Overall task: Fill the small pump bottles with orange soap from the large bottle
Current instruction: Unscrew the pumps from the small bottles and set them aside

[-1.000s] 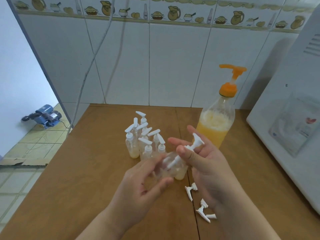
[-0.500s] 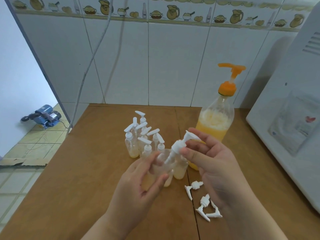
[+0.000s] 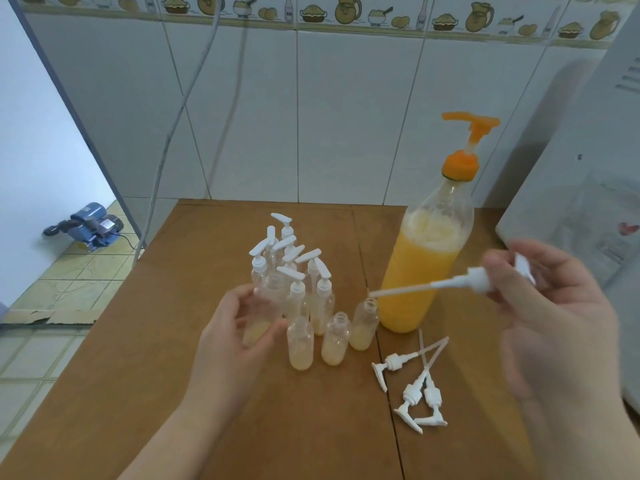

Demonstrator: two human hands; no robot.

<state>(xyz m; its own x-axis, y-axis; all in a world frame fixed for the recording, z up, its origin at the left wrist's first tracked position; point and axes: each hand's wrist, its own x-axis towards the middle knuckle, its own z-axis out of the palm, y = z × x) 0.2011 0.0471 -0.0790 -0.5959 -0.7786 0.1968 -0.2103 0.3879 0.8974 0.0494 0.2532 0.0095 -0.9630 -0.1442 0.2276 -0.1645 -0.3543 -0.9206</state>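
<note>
On the brown surface [image 3: 145, 393] I see the large bottle [image 3: 424, 271] of orange soap standing near the back right corner. My right hand [image 3: 554, 306] pinches a white pump [image 3: 478, 280], its tube pointing left above three uncapped small bottles [image 3: 332, 337] mid-surface. My left hand [image 3: 239, 327] grips an open bottle [image 3: 263, 310] just beside the capped cluster [image 3: 294, 265]. Three loose pumps [image 3: 415, 389] lie toward the front right.

One large bottle [image 3: 426, 268] standing. Four uncapped small bottles: three standing on counter [image 3: 300, 342] [image 3: 335, 339] [image 3: 363, 323], one [image 3: 258, 310] being held. Three loose pumps lying [image 3: 393, 363] [image 3: 412, 398] [image 3: 433, 401]; fourth pump [image 3: 478, 280] being held. Capped bottles [image 3: 294, 271] clustering behind, exact count unclear.
</note>
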